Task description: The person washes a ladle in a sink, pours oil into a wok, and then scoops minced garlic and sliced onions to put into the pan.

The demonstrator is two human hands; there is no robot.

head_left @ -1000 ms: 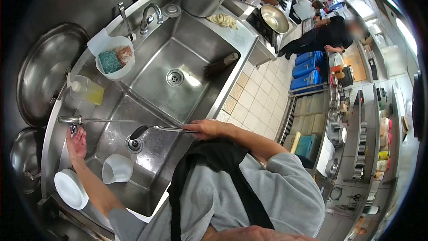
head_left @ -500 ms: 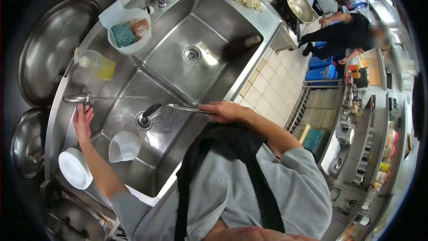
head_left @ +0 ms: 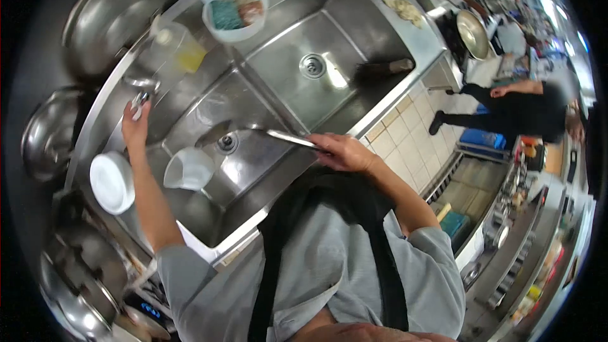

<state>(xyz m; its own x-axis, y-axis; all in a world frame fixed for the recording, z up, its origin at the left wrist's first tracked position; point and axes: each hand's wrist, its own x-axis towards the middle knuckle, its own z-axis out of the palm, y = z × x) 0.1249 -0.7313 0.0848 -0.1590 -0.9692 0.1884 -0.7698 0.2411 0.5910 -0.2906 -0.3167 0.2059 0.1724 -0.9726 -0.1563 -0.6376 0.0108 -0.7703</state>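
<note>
My left hand (head_left: 135, 125) is closed around the small handle (head_left: 140, 99) of the tap (head_left: 140, 82) on the sink's left rim. No stream shows clearly under the spout. My right hand (head_left: 344, 151) grips a long-handled metal spoon (head_left: 288, 137) by its handle end. The spoon's bowl hangs over the drain (head_left: 227, 142) of the near sink basin (head_left: 196, 114). Beside the drain, a translucent white plastic jug (head_left: 190, 169) lies in that basin, apart from both hands.
A clear jug of yellow liquid (head_left: 189, 58) and a white tub (head_left: 235, 33) with scouring pads stand along the back. White stacked lids or bowls (head_left: 113, 182) sit by my left forearm. A brush (head_left: 386, 68) lies in the far basin. Another person (head_left: 522, 109) stands beyond the sink.
The water stream from the tap has gone from sight. My left hand has moved onto the tap handle. The spoon has turned in my right hand, and the whole view has shifted.
</note>
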